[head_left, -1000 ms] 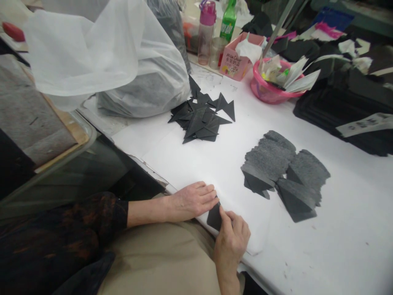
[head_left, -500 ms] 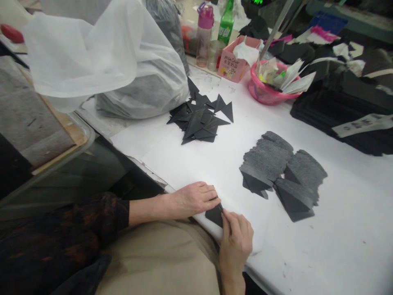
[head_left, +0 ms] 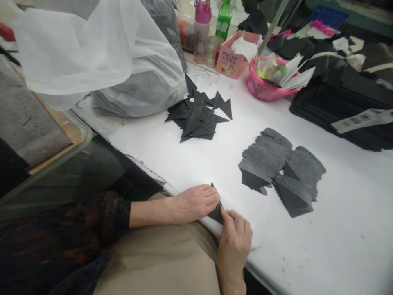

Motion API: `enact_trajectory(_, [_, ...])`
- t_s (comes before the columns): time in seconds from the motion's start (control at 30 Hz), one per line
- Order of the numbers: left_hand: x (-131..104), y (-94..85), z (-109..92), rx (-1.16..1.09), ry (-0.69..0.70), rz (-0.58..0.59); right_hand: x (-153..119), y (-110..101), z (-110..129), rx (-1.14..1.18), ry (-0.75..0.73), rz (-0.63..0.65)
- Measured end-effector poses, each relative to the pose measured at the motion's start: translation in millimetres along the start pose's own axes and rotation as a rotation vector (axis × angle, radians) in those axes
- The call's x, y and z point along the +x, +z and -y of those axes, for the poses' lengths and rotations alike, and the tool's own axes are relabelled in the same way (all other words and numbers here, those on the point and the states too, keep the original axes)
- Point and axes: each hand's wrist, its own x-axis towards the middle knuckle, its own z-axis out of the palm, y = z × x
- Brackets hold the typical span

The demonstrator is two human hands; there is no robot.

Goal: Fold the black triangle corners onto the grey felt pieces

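Note:
At the near edge of the white-covered table, a small black triangular piece lies under both hands. My left hand rests on it from the left, fingers together and bent over its upper edge. The thumb and forefinger of my right hand pinch its right edge, the other fingers curled in. A narrow tip of the piece sticks out past my left fingers; the rest of its upper part is covered. Farther right lie overlapping rows of dark grey pieces. A loose heap of black triangular pieces sits beyond my left hand.
A translucent white plastic bag bulges at the back left. Behind stand a pink-capped bottle, a green bottle, a pink box and a pink basket of papers. Stacked black sheets fill the back right.
The view has shifted slightly. My left fingers have slid a little down along the piece's edge, and its tip now shows above them. My right hand keeps its pinch.

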Motion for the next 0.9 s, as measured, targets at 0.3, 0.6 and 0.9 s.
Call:
enact_trajectory(0.3, [2.1, -3.0, -2.8, -0.031, -0.04, 0.003, -2.2, -6.4, -13.9, 0.126, 0.035, -0.025])
enact_trajectory(0.6, [2.0, -3.4, -8.5, 0.016, -0.041, 0.035, -10.8, -12.1, -9.2, 0.022, 0.01, 0.046])
enact_trajectory(0.9, [3.5, 3.9, -14.3, -0.033, -0.029, -0.01, -17.3, -11.9, -11.7, 0.025, -0.002, 0.002])
